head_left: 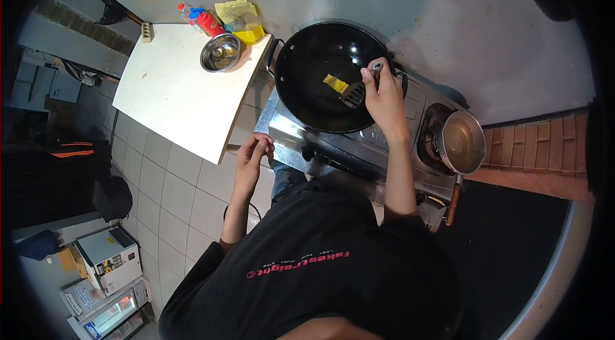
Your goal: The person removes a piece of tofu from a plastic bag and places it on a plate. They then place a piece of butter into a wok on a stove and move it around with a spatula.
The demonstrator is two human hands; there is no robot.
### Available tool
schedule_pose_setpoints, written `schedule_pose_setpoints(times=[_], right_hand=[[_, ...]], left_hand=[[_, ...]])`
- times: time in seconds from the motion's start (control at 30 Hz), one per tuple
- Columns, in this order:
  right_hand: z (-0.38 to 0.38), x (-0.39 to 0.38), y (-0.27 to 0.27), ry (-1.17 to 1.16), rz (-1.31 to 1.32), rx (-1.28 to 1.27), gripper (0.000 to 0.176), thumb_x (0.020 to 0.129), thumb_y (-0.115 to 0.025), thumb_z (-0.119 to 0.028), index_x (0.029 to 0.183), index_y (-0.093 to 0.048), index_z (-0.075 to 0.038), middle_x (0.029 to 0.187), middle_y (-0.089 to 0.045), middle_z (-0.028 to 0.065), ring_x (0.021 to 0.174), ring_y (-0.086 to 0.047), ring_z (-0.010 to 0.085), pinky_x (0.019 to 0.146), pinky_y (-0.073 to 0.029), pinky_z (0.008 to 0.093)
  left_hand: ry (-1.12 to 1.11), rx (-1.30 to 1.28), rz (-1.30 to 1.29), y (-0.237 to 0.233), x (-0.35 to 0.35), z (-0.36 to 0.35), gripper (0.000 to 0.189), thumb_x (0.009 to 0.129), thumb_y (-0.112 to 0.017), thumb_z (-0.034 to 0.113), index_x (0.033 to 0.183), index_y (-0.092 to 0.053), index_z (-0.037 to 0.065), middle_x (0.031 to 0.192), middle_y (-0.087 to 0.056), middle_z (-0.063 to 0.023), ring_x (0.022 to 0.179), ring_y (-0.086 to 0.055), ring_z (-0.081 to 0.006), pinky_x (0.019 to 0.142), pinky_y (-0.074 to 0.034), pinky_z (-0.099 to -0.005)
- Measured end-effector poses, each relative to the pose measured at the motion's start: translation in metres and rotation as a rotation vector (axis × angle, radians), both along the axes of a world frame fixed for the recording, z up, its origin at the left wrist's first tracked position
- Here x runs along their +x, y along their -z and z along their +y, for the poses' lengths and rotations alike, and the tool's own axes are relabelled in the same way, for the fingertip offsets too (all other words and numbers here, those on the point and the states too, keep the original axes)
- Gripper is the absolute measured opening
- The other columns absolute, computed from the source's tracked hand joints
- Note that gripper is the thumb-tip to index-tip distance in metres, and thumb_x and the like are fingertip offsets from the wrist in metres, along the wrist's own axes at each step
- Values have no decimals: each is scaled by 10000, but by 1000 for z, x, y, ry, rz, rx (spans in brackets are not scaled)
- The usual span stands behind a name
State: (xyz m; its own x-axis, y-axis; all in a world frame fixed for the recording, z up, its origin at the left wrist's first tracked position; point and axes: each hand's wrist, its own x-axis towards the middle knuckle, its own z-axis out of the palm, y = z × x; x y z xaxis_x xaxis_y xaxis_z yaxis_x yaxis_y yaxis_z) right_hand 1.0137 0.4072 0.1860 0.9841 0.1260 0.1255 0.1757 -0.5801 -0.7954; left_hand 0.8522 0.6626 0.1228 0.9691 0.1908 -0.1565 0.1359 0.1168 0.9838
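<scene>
Over the right side of a large black wok (307, 106), my right hand (384, 100) is closed round the handle of a slotted spatula (352, 95). The spatula's head is down in the wok, right beside a yellow piece (335, 83) that lies on the dark bottom. My left hand (254, 151) hangs near the stove's front left corner, between the white table and my body. Its fingers are bent together, and whether anything small is between them is hidden.
The wok sits on a metal stove (288, 125). Right of it, a pan (462, 141) has its wooden handle pointing toward me. On the white table (179, 97) stand a metal bowl (220, 53), a red bottle (209, 22) and a yellow packet (248, 31).
</scene>
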Motion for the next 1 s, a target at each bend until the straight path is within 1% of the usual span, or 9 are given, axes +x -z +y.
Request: schedule_pose_setpoints(times=[0.17, 0.23, 0.47, 0.53, 0.67, 0.77, 0.83, 1.0], right_hand=[[0, 3, 6, 3, -34, -67, 222, 989, -511, -233, 1007, -458, -17, 837, -615, 211, 850, -607, 445, 721, -452, 486], [1, 3, 11, -13, -38, -26, 225, 986, -516, -235, 1005, -457, -18, 840, -617, 208, 850, -605, 448, 723, -453, 488], [1, 1, 3, -17, 0, 2, 225, 984, -519, -235, 1003, -460, -18, 849, -625, 215, 856, -608, 450, 730, -460, 489], [1, 2, 3, -14, -17, -22, 217, 983, -520, -228, 999, -459, -20, 842, -624, 216, 847, -609, 451, 727, -461, 486], [3, 5, 7, -1, -28, -48, 209, 981, -522, -219, 1000, -458, -21, 841, -624, 212, 846, -609, 451, 724, -463, 482], [6, 7, 8, -19, 0, -18, 213, 979, -525, -211, 1007, -460, -10, 857, -620, 217, 857, -604, 454, 730, -462, 483], [8, 9, 14, -65, -45, 14, 223, 980, -524, -209, 1010, -460, 3, 869, -614, 223, 864, -598, 458, 736, -458, 486], [10, 11, 17, -68, -31, 27, 226, 983, -520, -207, 1011, -461, 9, 867, -610, 222, 860, -593, 463, 735, -455, 486]], left_hand=[[6, -16, 2, -3, 0, -1, 203, 1012, -500, 200, 950, -588, 29, 807, -555, -15, 712, -513, -87, 662, -413, -232], [24, -18, 37, -3, -1, 1, 200, 1006, -501, 219, 964, -583, 42, 836, -532, -13, 790, -510, -101, 745, -428, -249], [20, -12, 29, -1, -2, 2, 198, 1006, -500, 222, 962, -581, 46, 837, -537, -14, 788, -509, -99, 742, -429, -248], [-1, -4, 3, -1, -1, 0, 199, 1012, -497, 199, 949, -587, 33, 808, -548, -9, 704, -513, -85, 663, -411, -233], [2, -11, 7, -4, 0, -2, 199, 1013, -497, 201, 952, -586, 34, 808, -548, -9, 705, -512, -86, 666, -409, -233], [2, -13, 1, -4, 1, -1, 200, 1013, -498, 204, 955, -585, 33, 807, -549, -8, 707, -512, -87, 666, -409, -231], [4, 6, -2, -2, 1, 0, 201, 1013, -500, 207, 957, -584, 33, 808, -549, -8, 706, -512, -88, 668, -409, -230], [-1, 7, -4, 0, 0, 1, 203, 1012, -504, 212, 954, -586, 35, 810, -550, -9, 714, -511, -89, 671, -411, -232]])
